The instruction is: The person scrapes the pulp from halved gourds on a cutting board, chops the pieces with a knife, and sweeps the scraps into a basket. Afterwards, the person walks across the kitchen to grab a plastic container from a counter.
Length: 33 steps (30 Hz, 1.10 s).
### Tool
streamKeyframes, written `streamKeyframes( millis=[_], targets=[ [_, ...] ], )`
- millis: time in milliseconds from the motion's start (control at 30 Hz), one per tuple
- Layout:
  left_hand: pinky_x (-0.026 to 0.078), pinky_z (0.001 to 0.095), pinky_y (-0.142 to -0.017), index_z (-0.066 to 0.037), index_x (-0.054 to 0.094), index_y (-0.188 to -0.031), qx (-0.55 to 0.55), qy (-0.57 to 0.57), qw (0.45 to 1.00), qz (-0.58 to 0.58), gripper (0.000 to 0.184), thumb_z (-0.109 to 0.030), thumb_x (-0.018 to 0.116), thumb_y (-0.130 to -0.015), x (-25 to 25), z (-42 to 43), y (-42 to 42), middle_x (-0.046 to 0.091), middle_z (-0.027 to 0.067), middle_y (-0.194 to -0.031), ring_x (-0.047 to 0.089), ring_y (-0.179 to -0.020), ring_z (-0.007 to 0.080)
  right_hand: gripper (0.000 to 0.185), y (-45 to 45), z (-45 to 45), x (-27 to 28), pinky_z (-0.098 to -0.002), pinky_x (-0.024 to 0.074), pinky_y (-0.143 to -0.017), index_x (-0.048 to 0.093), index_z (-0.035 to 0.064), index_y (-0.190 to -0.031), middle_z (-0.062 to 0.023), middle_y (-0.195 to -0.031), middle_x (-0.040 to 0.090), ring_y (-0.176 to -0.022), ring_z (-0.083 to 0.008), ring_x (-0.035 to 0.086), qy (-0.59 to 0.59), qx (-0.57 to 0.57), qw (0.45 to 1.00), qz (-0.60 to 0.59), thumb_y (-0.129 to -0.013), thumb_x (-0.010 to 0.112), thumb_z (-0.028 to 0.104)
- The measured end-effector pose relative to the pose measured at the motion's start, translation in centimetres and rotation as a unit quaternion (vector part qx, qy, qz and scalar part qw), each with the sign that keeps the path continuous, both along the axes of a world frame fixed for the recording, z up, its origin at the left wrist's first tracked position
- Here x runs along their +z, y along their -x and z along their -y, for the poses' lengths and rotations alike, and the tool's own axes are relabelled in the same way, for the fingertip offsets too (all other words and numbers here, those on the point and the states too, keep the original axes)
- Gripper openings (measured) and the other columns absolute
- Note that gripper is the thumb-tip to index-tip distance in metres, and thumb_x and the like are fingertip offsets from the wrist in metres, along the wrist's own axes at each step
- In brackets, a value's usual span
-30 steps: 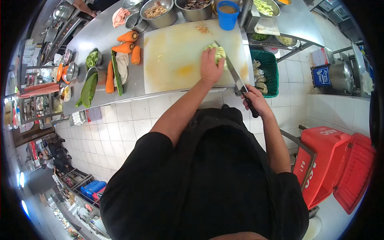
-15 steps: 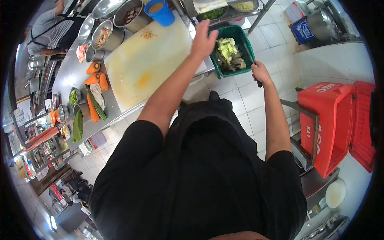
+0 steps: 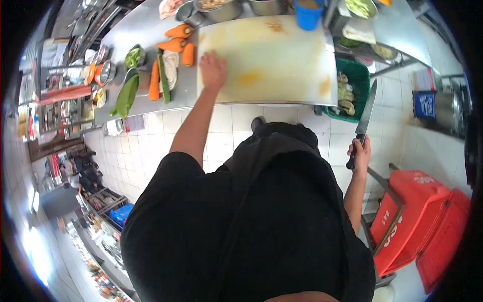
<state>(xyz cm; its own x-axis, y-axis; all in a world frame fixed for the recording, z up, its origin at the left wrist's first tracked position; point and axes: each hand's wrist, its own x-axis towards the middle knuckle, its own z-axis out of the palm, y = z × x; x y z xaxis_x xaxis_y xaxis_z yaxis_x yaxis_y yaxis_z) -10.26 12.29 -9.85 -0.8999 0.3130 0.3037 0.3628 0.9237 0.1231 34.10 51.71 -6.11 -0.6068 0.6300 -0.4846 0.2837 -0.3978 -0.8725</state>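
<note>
My right hand [image 3: 360, 153] is wrapped round the black handle of a kitchen knife [image 3: 366, 113], held off to the right with its blade pointing away from me. Beside the blade is a green bin [image 3: 365, 75] with vegetable scraps [image 3: 345, 95] inside. My left hand [image 3: 212, 70] lies with fingers stretched out over the left edge of a stained white cutting board [image 3: 282, 60]. Nearest to it are several carrots [image 3: 188, 54], a pale cloth [image 3: 171, 68] and a cucumber [image 3: 163, 78]. A long green vegetable [image 3: 127, 95] lies farther left.
Metal pots [image 3: 219, 10] and a blue jug [image 3: 308, 16] stand behind the board. Small bowls [image 3: 134, 58] sit at the left of the steel table [image 3: 115, 43]. An open red box [image 3: 407, 216] is at the lower right, and a metal shelf [image 3: 402, 30] at the upper right.
My left hand has moved from beside the green bin to the board's left edge. The knife has swung out of the bin toward the right. My view has turned left.
</note>
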Motion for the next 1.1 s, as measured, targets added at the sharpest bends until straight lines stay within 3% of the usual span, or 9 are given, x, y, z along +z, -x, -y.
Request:
streamKeyframes(
  millis=[33,167,367,500,567,667,833,1000,1100],
  targets=[
    [0.021,0.0525,-0.116,-0.003,0.042,-0.141,-0.008,0.027,1.0,0.0,0.06,-0.038,0.054,-0.094,-0.6,-0.5,-0.5,0.036,0.0289,-0.146,0.03,-0.137,0.0452,0.017,1.4,1.5,2.0,-0.0253,0.045,-0.046,0.049,0.0062,-0.11,-0.0016,-0.077,0.051,-0.056,-0.0103,0.052,-0.008,0.011,1.0,-0.008,-0.094,0.054,0.007],
    [0.025,0.0489,-0.115,-0.002,0.044,-0.139,-0.21,-0.171,0.958,0.093,0.056,-0.031,0.056,-0.092,1.0,-4.9,-5.5,0.04,0.027,-0.144,0.034,-0.135,0.0456,0.027,7.8,6.7,7.3,-0.0239,0.0433,-0.048,0.048,0.0048,-0.125,-0.0021,-0.083,0.053,-0.058,-0.0098,0.051,-0.005,0.094,0.993,-0.065,-0.1,0.05,0.015],
    [0.03,0.0448,-0.113,0.001,0.043,-0.139,-0.098,-0.381,0.916,0.077,0.053,-0.016,0.057,-0.091,4.1,3.0,-7.4,0.042,0.0248,-0.143,0.039,-0.134,0.0402,0.035,16.1,15.9,8.3,-0.023,0.0417,-0.049,0.05,0.0045,-0.132,-0.0005,-0.082,0.052,-0.059,-0.0065,0.049,-0.016,0.314,0.949,-0.029,-0.098,0.053,0.015],
    [0.035,0.0425,-0.109,0.002,0.049,-0.135,0.029,-0.33,0.943,0.011,0.045,-0.012,0.055,-0.092,2.8,13.7,-2.7,0.052,0.0226,-0.134,0.047,-0.126,0.0388,0.037,20.5,22.1,6.9,-0.0279,0.0465,-0.062,0.054,0.0046,-0.129,-0.0009,-0.087,0.058,-0.066,-0.0126,0.053,-0.076,0.533,0.842,-0.037,-0.095,0.058,0.019],
    [0.037,0.0422,-0.107,0.002,0.05,-0.133,-0.007,-0.376,0.926,-0.019,0.043,-0.013,0.055,-0.093,1.3,16.5,-0.7,0.055,0.0225,-0.129,0.05,-0.122,0.0387,0.038,22.0,25.0,5.4,-0.029,0.0478,-0.065,0.054,0.0045,-0.128,-0.001,-0.09,0.061,-0.069,-0.0155,0.055,-0.112,0.587,0.8,-0.047,-0.094,0.059,0.021],
    [0.04,0.0419,-0.103,0.004,0.049,-0.133,0.038,-0.424,0.899,0.099,0.043,-0.015,0.055,-0.094,5.5,15.8,-0.8,0.054,0.0233,-0.129,0.052,-0.118,0.0381,0.036,22.3,26.8,3.4,-0.0267,0.0473,-0.064,0.055,0.0043,-0.128,-0.0017,-0.086,0.06,-0.068,-0.013,0.054,-0.053,0.579,0.813,-0.034,-0.096,0.057,0.02],
    [0.039,0.0429,-0.104,0.005,0.047,-0.133,-0.037,-0.328,0.942,0.056,0.045,-0.016,0.055,-0.094,4.1,15.3,1.5,0.053,0.0241,-0.129,0.051,-0.119,0.039,0.034,17.4,24.1,4.4,-0.025,0.043,-0.051,0.055,0.0042,-0.129,-0.001,-0.078,0.055,-0.058,-0.0087,0.05,0.055,0.317,0.947,0.024,-0.097,0.054,0.018],
    [0.038,0.0448,-0.105,0.005,0.048,-0.13,-0.058,-0.295,0.953,0.029,0.044,-0.016,0.055,-0.093,3.3,15.1,4.7,0.051,0.025,-0.129,0.048,-0.121,0.041,0.014,11.4,18.1,6.0,-0.0229,0.0417,-0.045,0.056,0.0082,-0.106,0.0012,-0.076,0.053,-0.056,-0.0072,0.051,-0.009,0.056,0.997,0.055,-0.099,0.054,0.02],
    [0.038,0.0456,-0.105,0.005,0.048,-0.129,-0.06,-0.291,0.955,0.004,0.043,-0.015,0.055,-0.092,3.4,15.4,6.3,0.049,0.0258,-0.13,0.046,-0.121,0.0425,0.019,9.7,14.2,5.5,-0.0216,0.0409,-0.044,0.056,0.0078,-0.114,0.001,-0.075,0.053,-0.056,-0.007,0.051,-0.056,-0.011,0.998,0.036,-0.1,0.053,0.02]
  ],
)
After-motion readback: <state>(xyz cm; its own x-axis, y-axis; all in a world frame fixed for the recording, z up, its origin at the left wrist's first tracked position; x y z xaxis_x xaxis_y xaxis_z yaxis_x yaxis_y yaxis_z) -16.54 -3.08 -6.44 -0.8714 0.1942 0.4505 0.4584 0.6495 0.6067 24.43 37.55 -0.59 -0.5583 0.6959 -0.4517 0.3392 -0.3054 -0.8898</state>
